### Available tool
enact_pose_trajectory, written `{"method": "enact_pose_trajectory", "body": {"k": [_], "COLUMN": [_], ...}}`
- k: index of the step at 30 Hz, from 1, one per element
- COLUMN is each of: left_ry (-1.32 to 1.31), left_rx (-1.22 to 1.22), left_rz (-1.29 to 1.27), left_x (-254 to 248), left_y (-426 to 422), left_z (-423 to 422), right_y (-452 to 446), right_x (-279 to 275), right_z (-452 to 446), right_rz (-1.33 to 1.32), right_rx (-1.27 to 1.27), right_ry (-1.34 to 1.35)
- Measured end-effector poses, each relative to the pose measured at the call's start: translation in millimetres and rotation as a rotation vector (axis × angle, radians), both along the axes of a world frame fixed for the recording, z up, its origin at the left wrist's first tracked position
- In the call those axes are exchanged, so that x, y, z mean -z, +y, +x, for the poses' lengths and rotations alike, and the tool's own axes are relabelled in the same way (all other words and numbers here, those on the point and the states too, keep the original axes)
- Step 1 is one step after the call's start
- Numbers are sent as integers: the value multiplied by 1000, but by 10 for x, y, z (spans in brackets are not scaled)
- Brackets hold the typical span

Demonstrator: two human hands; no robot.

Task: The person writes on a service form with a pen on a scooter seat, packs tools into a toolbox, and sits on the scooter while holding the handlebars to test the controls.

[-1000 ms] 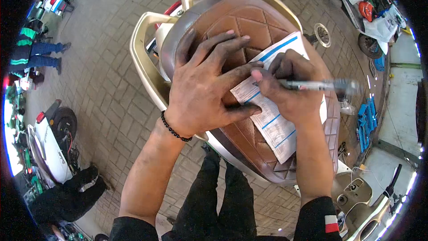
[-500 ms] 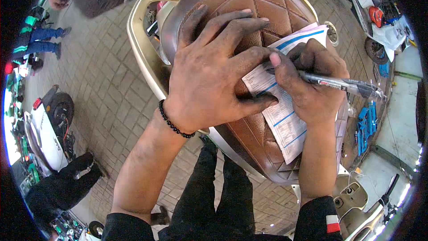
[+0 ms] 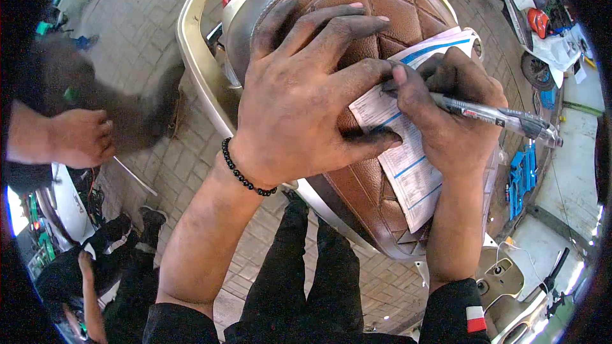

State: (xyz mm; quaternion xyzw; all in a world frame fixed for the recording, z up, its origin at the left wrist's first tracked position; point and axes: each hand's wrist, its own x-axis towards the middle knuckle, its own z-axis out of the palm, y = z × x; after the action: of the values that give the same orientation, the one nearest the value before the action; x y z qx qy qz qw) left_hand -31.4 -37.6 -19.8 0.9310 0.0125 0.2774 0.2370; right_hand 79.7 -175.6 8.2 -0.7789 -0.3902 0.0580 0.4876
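A printed paper form (image 3: 411, 172) with blue lines lies on the brown quilted scooter seat (image 3: 357, 194). My right hand (image 3: 449, 108) grips a clear-barrelled pen (image 3: 503, 118), its tip end hidden behind my thumb over the paper. My left hand (image 3: 306, 92) is spread, fingers apart, across the seat and the paper's left edge. Its index fingertip comes close to my right thumb, and its thumb rests on the form. Dark smudges cover the fingers of both hands. A black bead bracelet (image 3: 237, 169) circles my left wrist.
A cream grab rail (image 3: 191, 44) runs along the seat's left side. At left, a person's hand (image 3: 80, 137) and dark clothing pass close by; another person crouches lower left. Blue tool holders (image 3: 523, 178) lie at right. A parked scooter (image 3: 519, 0) stands upper right.
A person has moved along the left side, nearer to me, and another person's arm now shows lower left. My right hand and the pen have shifted slightly right; my left hand stays spread.
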Motion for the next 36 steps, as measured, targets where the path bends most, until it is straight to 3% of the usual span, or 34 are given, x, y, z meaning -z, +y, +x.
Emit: {"method": "enact_pose_trajectory", "body": {"k": [2,9,11,17,36], "left_ry": [10,24,20,13,33], "left_rx": [-5,4,10,7,14], "left_rz": [17,29,20,8,15], "left_x": [-15,-38,-26,-17,-28], "left_y": [1,19,19,20,19], "left_z": [-3,-5,0,-2,-6], "right_y": [-21,-12,-13,-2,-11], "right_x": [-30,21,4,2,8], "right_z": [23,48,14,47,36], "right_rz": [-64,-62,-30,-34,-41], "right_rx": [-73,-36,-2,-53,-10], "right_ry": [-150,-253,-80,-209,-161]}}
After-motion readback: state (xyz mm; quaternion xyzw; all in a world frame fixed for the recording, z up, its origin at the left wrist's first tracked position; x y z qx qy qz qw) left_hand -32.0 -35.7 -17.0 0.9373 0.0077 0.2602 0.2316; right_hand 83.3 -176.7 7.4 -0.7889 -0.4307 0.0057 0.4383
